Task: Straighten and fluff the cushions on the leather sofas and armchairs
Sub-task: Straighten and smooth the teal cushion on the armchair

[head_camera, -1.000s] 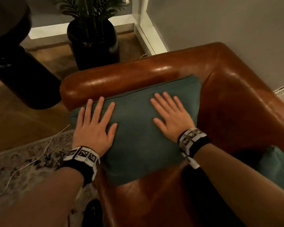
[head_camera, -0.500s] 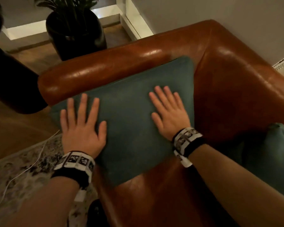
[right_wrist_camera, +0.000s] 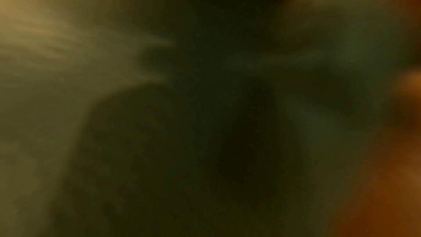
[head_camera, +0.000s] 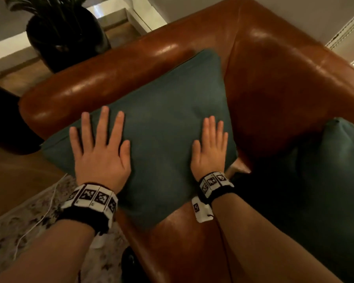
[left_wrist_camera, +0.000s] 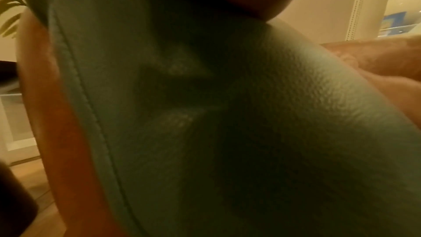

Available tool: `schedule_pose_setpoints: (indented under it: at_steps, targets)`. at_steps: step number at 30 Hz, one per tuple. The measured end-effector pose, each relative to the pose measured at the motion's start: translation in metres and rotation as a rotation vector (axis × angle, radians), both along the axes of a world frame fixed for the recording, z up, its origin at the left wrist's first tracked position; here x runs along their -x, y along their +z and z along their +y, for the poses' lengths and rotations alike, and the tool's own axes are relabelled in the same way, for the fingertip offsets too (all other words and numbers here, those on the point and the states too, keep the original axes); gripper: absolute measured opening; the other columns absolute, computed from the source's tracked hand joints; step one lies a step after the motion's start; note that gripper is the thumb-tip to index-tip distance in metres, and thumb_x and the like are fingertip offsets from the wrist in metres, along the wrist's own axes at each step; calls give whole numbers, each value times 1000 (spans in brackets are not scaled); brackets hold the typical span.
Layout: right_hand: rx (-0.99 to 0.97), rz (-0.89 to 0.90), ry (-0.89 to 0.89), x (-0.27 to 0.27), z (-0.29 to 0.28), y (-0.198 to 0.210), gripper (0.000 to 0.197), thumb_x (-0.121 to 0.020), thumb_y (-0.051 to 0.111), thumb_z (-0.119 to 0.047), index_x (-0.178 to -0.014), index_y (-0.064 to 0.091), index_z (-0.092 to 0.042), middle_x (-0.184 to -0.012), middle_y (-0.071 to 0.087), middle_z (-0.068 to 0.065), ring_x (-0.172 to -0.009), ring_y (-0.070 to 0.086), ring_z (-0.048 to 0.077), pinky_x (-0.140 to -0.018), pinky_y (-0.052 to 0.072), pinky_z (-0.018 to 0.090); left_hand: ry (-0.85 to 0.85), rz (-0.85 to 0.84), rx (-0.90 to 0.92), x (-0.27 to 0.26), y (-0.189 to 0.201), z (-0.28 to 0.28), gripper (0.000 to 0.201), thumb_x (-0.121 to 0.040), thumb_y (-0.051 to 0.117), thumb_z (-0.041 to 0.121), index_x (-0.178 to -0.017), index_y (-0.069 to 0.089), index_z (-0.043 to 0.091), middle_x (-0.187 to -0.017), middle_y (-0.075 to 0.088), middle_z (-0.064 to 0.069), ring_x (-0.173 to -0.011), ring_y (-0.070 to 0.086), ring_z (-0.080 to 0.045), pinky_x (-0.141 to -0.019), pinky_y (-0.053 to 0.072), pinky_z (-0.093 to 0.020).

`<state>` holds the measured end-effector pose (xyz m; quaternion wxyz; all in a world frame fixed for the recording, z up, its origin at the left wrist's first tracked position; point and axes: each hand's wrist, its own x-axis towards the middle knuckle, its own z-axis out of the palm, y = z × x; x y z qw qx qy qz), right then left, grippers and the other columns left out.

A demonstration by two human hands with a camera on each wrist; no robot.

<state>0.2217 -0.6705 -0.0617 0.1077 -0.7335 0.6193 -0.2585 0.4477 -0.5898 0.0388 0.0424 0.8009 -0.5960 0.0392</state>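
A teal cushion (head_camera: 161, 123) leans against the arm of a brown leather armchair (head_camera: 274, 82). My left hand (head_camera: 102, 148) lies flat on the cushion's left part, fingers spread and straight. Flat on its right part, close to the right edge, rests my right hand (head_camera: 211, 148) with its fingers together. A second teal cushion (head_camera: 325, 180) sits on the seat at the right. The left wrist view is filled by the cushion's fabric (left_wrist_camera: 227, 114) and its piped seam against the leather. In the right wrist view the cushion (right_wrist_camera: 205, 114) is a dark blur.
A black planter (head_camera: 67, 37) with a palm stands on the wood floor behind the chair arm. A dark round piece of furniture (head_camera: 2, 119) is at the left. A patterned rug (head_camera: 18, 231) with a white cable (head_camera: 39, 219) lies lower left. A pale wall rises behind the chair.
Both hands stayed flat on the cushion and slid slightly outward and down its face. The head view has shifted, so the chair appears higher and larger in frame.
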Motion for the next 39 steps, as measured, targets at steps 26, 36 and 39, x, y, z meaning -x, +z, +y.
schedule_pose_setpoints:
  at_steps: [26,36,39]
  targets:
    - [344,322,785,-31,-18,80,54,-101,37,-35,-152,28,-20,-159,26,10,-149,15,27,-120,14,52,-354,-118,120,50,-62,34,61,-93,42,42,-151,23,33,-160,15,8,-146,15,-27,-119,5,-41]
    - [120,265,249,8,-76,92,66,-98,27,-45,-156,11,-18,-164,6,10,-151,-2,28,-121,4,53,42,118,152,29,-29,45,68,-94,27,49,-153,-2,33,-162,-15,2,-148,-15,-30,-120,-8,-50]
    - [278,414,779,-42,-35,98,59,-100,31,-38,-155,18,-19,-163,17,6,-151,7,25,-121,7,52,-40,81,123,36,2,-2,61,-98,23,44,-155,11,26,-163,-1,2,-150,-5,-29,-121,-4,-48]
